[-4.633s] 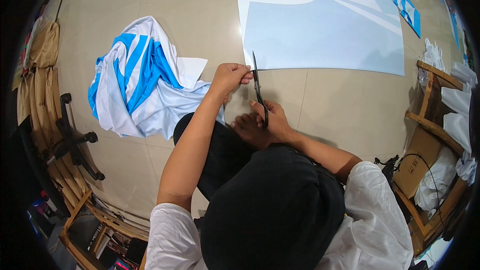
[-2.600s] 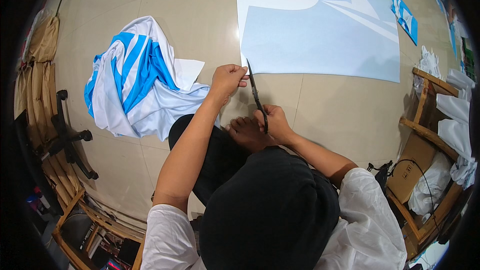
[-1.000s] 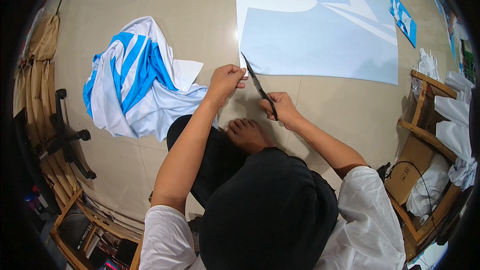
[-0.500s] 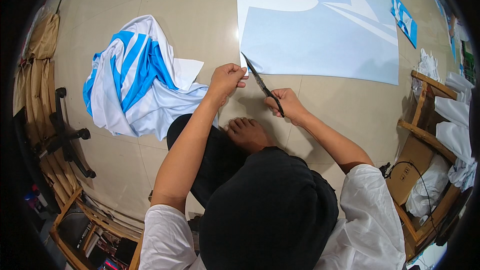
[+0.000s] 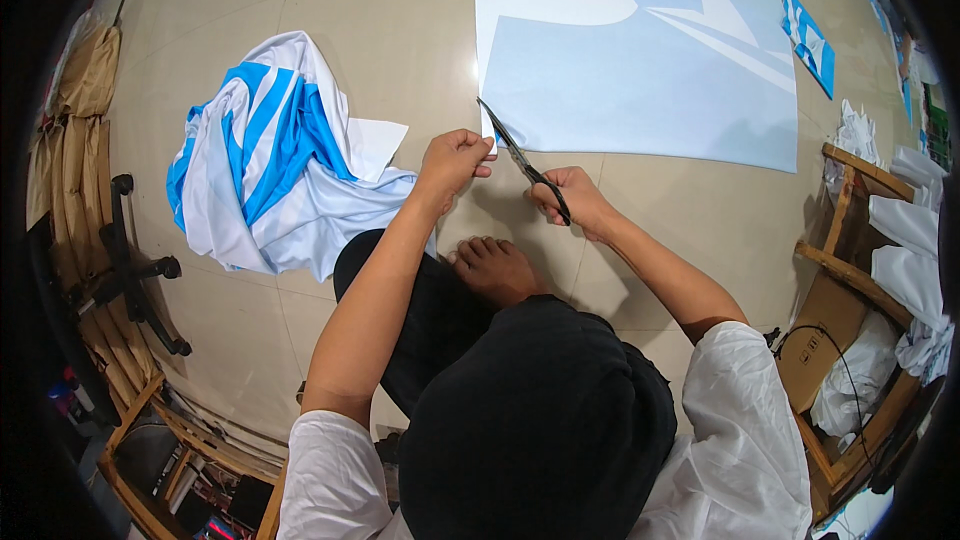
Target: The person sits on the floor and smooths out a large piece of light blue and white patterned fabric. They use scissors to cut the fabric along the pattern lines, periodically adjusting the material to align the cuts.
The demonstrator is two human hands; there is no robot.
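A large light-blue fabric sheet (image 5: 640, 90) with white shapes lies flat on the floor ahead of me. My left hand (image 5: 457, 162) pinches the sheet's near left corner, a narrow white strip along its edge. In my right hand (image 5: 575, 204) is a pair of black scissors (image 5: 517, 156), my fingers closed round the handles. The blades slant up and left across the sheet's corner, just right of my left fingertips, with the tip at the sheet's left edge. Whether the blades are fully closed is too small to tell.
A crumpled blue-and-white cloth heap (image 5: 270, 165) rests on the floor to the left. Beyond it stand a black chair base (image 5: 130, 270) and brown wrapped rolls (image 5: 75, 170). A folded blue-and-white piece (image 5: 808, 43) lies far right, near a wooden rack (image 5: 850, 265) with white cloth.
The scissors have shifted slightly, their tip up and left to the sheet's left edge. My right hand has moved a little; my left hand keeps its pinch nearly in place.
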